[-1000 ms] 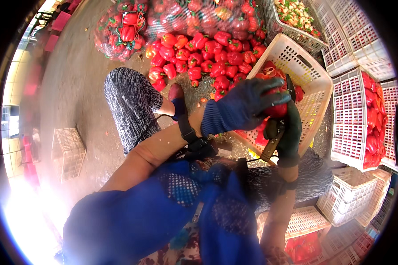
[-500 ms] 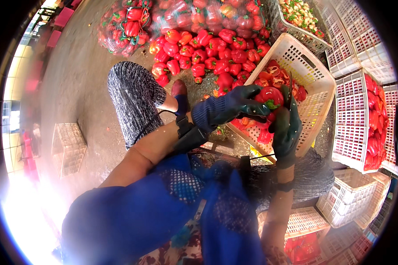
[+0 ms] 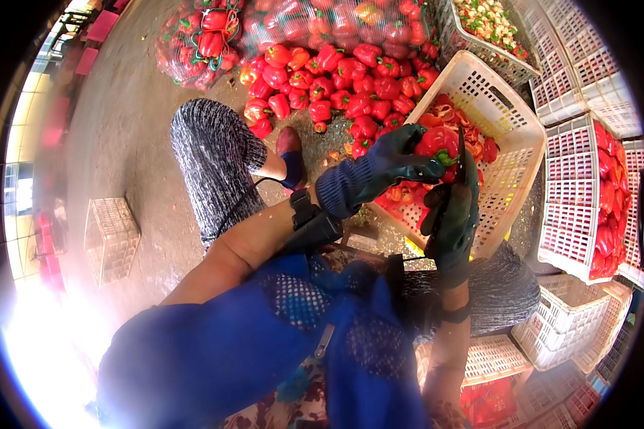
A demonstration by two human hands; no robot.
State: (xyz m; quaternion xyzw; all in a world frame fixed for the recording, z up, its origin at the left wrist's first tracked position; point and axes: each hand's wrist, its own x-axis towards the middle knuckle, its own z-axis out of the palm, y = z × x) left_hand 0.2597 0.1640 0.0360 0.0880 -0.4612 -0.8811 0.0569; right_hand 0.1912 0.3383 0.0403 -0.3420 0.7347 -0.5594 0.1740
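Observation:
My left hand [image 3: 397,163], in a dark blue-green glove, grips a red bell pepper [image 3: 431,143] whose green stem faces me. Closed in a similar glove, my right hand [image 3: 451,218] holds a knife [image 3: 464,146] with its blade pointing up beside the pepper's right side; the handle is mostly hidden by the fingers. Both hands are over a white plastic crate [image 3: 514,154] holding cut red pepper pieces [image 3: 488,149].
Loose red peppers [image 3: 322,89] are piled ahead, below mesh sacks of peppers [image 3: 322,21]. A crate of pale, green-flecked scraps [image 3: 483,21] stands behind. More white crates [image 3: 565,200], one full of pepper pieces, line the right. An overturned crate [image 3: 113,239] lies at left.
My left hand has rotated, so the pepper's green stem shows. The knife's handle, visible a second ago, is now mostly covered by my right hand.

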